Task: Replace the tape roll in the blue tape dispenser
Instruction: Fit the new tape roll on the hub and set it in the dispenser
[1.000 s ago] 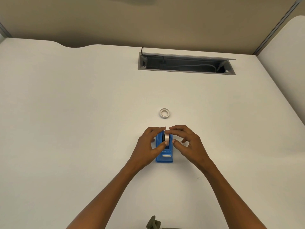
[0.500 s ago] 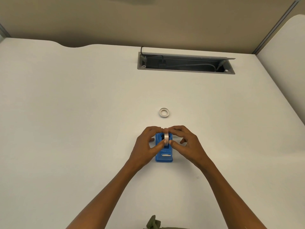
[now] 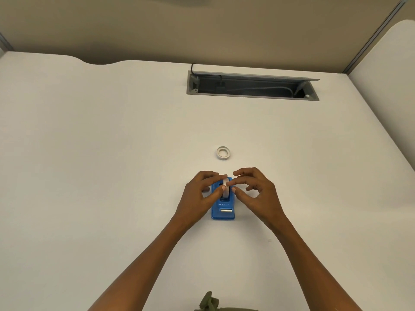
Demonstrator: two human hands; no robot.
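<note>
The blue tape dispenser (image 3: 222, 211) stands on the white desk (image 3: 112, 176), its cutter end towards me. A white tape roll (image 3: 225, 190) stands on edge in its cradle. My left hand (image 3: 199, 196) pinches the roll from the left with thumb and forefinger. My right hand (image 3: 254, 194) touches the roll from the right with its fingertips. A second white tape roll (image 3: 223, 152) lies flat on the desk a little beyond the dispenser, untouched.
An open grey cable tray (image 3: 252, 86) with cables inside is recessed in the desk at the back. A beige partition wall rises behind the desk. A second white desk surface (image 3: 390, 86) adjoins on the right. Olive fabric (image 3: 210, 303) shows at the bottom edge.
Both hands have stayed on the roll in the dispenser; the roll sits slightly lower in the cradle and the fingers have shifted a little around it.
</note>
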